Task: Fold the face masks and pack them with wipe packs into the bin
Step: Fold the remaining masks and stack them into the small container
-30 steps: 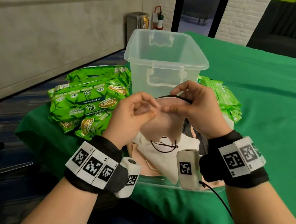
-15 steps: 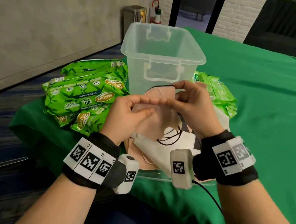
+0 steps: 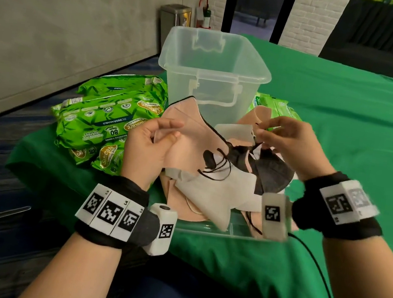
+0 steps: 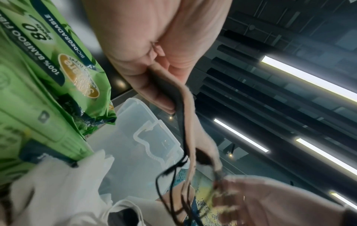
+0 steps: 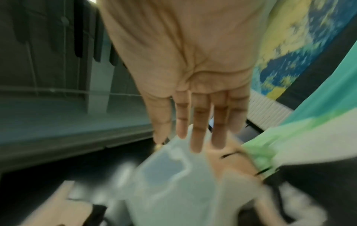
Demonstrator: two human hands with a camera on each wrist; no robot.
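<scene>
Nearest me, a heap of white, pink and black masks point(image 3: 212, 191) lay on the green cloth point(image 3: 341, 143), and just above it my left hand point(image 3: 148, 142) pinched one pink face mask point(image 3: 187, 132) by its edge. My right hand point(image 3: 293, 146) hovered over the heap with fingers loosely curled around a thin black ear loop point(image 3: 257, 142), though I could not tell how firmly. Beyond stood the clear bin point(image 3: 214, 63), with green wipe packs point(image 3: 104, 121) lying to its left and more at its right.
</scene>
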